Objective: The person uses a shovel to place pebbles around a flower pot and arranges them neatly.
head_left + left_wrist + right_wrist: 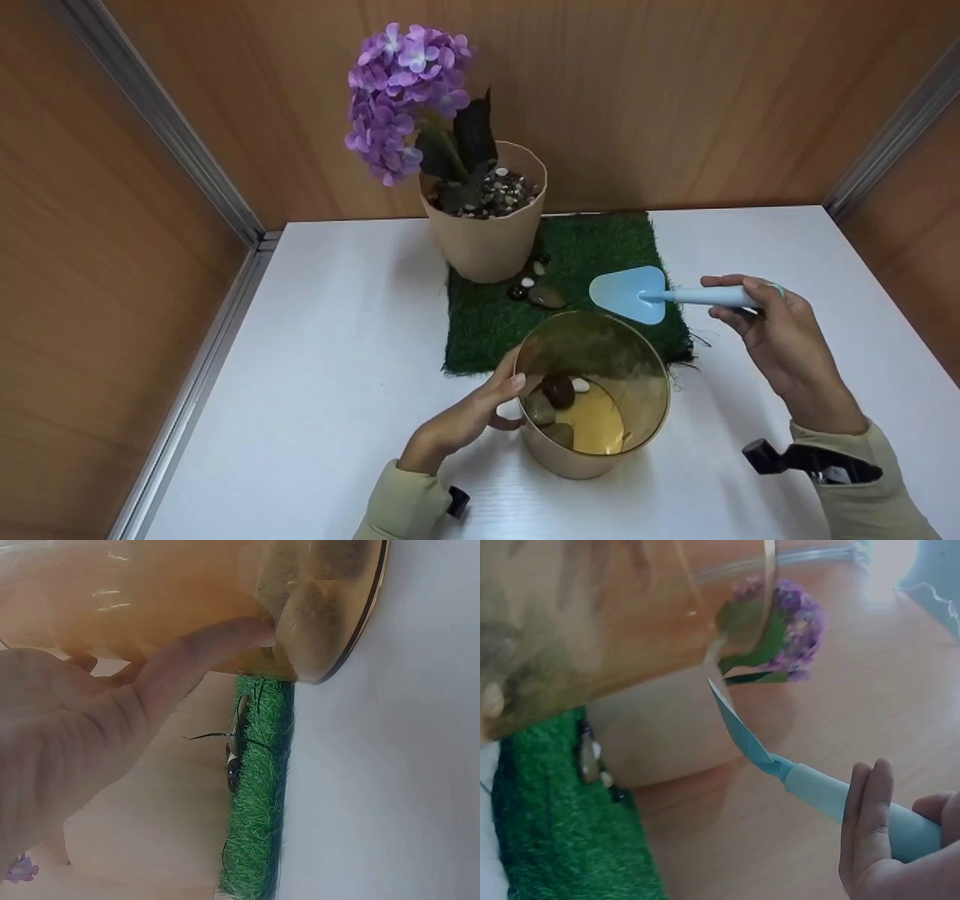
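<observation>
My left hand [476, 409] grips the side of a see-through amber container [592, 457], its thumb along the near wall in the left wrist view. Several stones, one a dark brown stone [558, 391] and one a small white stone [580, 385], lie at the container's bottom. In my right hand [780, 337] is a light blue toy trowel [630, 294], pinched by its handle. Its blade hangs over the grass mat, just beyond the container's rim, and nothing shows on it.
Behind stands a beige pot [487, 244] with gravel and a purple flower [405, 90] on a green grass mat [487, 337]. Several stones, including a flat grey-brown stone [546, 298], lie on the mat beside the pot. Wooden panels [675, 105] border the white table [315, 360].
</observation>
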Motion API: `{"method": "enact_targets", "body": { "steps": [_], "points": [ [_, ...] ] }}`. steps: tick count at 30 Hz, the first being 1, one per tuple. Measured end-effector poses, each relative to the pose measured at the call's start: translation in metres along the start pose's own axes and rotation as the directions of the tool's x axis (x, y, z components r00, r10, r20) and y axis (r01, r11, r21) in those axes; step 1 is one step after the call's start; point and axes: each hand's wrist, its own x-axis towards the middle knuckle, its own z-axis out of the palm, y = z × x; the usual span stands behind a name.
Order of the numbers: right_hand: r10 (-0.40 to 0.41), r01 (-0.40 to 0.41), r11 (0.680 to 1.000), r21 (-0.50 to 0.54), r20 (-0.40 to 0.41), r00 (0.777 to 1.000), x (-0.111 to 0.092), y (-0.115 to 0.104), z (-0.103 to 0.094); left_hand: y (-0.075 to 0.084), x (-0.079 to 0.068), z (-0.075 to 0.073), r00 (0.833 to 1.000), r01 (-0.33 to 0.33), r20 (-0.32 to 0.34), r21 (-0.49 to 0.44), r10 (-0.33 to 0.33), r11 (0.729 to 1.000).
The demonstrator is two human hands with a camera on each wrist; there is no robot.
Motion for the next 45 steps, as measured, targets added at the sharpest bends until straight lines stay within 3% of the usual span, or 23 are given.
{"method": "enact_targets", "body": {
  "steps": [8,12,16,18,23,28,34,45],
  "points": [
    [-0.041,0.034,0.998,0.047,0.144,0.989,-0.028,-0.019,0.020,-0.002,-0.003,0.000,1.000,0.009,-0.007,-0.015,-0.009,1.000],
    [-0.049,0.064,0.994,-0.083,0.169,0.984,-0.039,-0.020,0.032,-0.002,-0.003,0.000,1.000,0.002,0.005,-0.016,-0.002,1.000],
    [-0.065,0.102,0.969,-0.227,0.166,0.984,-0.046,-0.013,0.046,-0.002,-0.002,0.000,1.000,0.003,0.015,-0.024,-0.002,1.000],
    [-0.054,0.107,0.942,-0.317,0.172,0.984,-0.048,-0.008,0.051,-0.001,-0.002,0.000,1.000,0.012,0.014,-0.021,-0.012,1.000],
    [0.000,0.113,0.832,-0.543,0.204,0.979,-0.050,0.000,0.066,-0.001,-0.001,0.001,1.000,0.029,0.005,-0.015,-0.029,0.999],
    [0.043,0.152,0.768,-0.622,0.287,0.957,-0.049,0.009,0.079,-0.001,-0.001,0.001,1.000,0.024,0.007,-0.040,-0.024,0.999],
    [0.092,0.197,0.649,-0.735,0.333,0.939,-0.045,0.021,0.092,0.000,-0.001,0.000,1.000,0.024,0.004,-0.042,-0.024,0.999],
    [0.136,0.345,0.494,-0.798,0.462,0.876,-0.037,0.038,0.106,0.001,-0.001,0.000,1.000,0.004,0.009,-0.026,-0.004,1.000]
  ]
}}
